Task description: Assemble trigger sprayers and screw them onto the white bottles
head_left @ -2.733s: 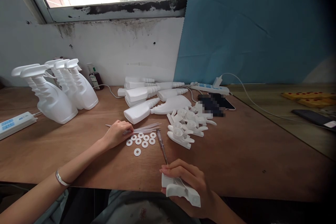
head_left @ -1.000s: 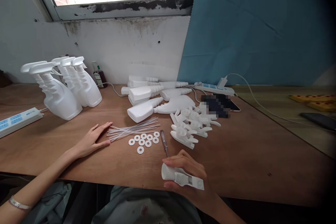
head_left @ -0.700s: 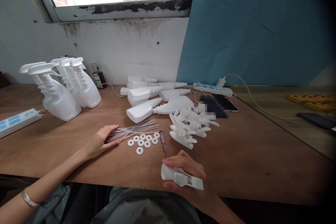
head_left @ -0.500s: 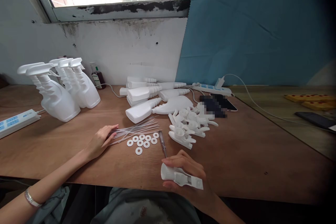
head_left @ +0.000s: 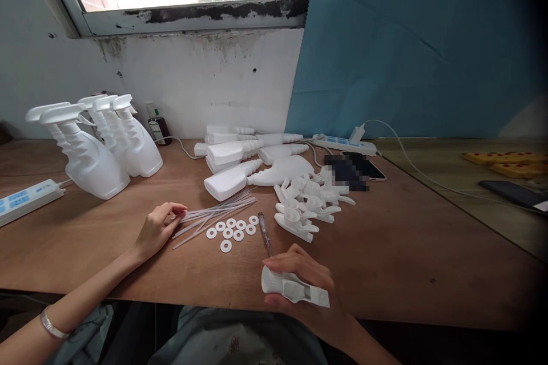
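Observation:
My right hand (head_left: 306, 274) grips a white trigger spray head (head_left: 293, 288) near the table's front edge, its round collar turned left. My left hand (head_left: 159, 229) is closed in a pinch at the left ends of the thin clear dip tubes (head_left: 222, 209); how many tubes sit between its fingertips is hard to make out. Several white ring washers (head_left: 228, 233) lie just right of the tubes. A screwdriver (head_left: 264, 232) with a clear handle rests between the washers and a heap of loose spray heads (head_left: 295, 217).
White bottles (head_left: 231, 179) lie on their sides behind the tubes. At left stand several bottles with spray heads fitted (head_left: 96, 162), near a power strip (head_left: 32, 199). A small dark bottle (head_left: 158, 125), another power strip (head_left: 346, 145) and a phone (head_left: 372, 166) are farther back.
My left hand has drawn slightly back to the left, and a few tube ends are now spread toward the front. My right hand keeps the spray head in nearly the same place.

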### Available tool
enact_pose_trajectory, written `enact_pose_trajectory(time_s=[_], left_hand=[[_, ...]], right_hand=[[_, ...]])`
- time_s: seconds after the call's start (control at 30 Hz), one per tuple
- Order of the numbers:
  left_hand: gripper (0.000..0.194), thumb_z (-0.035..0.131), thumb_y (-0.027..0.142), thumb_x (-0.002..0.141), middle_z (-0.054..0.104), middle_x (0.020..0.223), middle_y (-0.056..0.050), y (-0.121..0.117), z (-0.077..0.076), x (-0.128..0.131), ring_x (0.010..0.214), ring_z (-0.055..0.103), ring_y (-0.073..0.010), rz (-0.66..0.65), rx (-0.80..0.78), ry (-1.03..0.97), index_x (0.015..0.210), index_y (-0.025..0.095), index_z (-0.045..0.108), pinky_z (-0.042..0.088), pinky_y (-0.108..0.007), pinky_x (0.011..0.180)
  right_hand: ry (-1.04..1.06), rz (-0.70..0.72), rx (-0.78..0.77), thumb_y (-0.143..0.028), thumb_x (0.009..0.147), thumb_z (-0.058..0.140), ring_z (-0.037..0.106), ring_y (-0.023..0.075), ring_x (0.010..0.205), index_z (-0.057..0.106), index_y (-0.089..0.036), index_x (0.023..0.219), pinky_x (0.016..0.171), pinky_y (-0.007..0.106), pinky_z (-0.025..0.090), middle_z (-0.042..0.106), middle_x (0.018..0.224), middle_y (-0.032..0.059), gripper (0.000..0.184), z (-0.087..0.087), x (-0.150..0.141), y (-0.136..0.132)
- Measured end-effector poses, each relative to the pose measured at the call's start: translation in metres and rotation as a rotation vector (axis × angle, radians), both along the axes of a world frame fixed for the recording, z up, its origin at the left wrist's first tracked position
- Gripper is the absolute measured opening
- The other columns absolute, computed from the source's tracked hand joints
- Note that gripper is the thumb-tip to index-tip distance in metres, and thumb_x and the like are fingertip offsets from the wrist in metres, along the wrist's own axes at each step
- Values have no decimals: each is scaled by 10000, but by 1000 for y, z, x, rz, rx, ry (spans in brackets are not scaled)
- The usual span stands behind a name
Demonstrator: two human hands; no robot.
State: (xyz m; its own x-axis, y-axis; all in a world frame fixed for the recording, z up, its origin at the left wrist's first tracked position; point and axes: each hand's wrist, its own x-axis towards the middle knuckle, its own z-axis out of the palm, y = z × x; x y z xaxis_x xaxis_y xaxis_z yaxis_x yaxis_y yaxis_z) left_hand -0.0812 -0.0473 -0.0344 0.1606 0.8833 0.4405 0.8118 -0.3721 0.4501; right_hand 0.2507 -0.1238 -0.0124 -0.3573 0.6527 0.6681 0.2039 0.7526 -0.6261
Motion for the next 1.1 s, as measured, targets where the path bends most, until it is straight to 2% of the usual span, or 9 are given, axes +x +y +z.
enact_pose_trajectory(time_s=[0.2,0.33,0.6,0.87,1.1], left_hand=[[214,468,374,859,663,818,-29,-12,13,20,786,586,-199,20,89,73,856,199,591,414,-334,765],[200,439,330,866,661,802,-36,-12,21,35,771,585,-199,35,103,178,823,195,580,376,-349,769],[163,521,344,801,669,802,-29,1,15,56,800,572,-219,50,19,283,868,205,574,350,-347,737],[118,508,271,798,676,759,-9,6,19,63,782,560,-218,23,-63,341,882,204,557,317,-351,716],[124,484,266,803,679,797,-21,2,23,57,787,567,-209,33,-14,354,879,207,562,315,-352,739]], right_hand=[[1,-7,1,-313,775,673,594,165,692,593,-220,1029,643,306,481,684,853,45,281,3,-1,-1],[1,-2,-13,-303,764,683,596,165,694,591,-226,1036,650,307,484,681,856,41,297,1,0,0],[2,-12,9,-305,770,675,599,162,691,594,-222,1029,642,301,480,682,848,42,283,2,1,-1],[-8,-9,10,-291,765,683,602,163,695,588,-223,1033,644,304,481,684,857,46,292,3,2,-1],[-6,-15,11,-299,771,671,607,166,688,599,-221,1023,640,303,485,685,842,45,274,5,2,-2]])
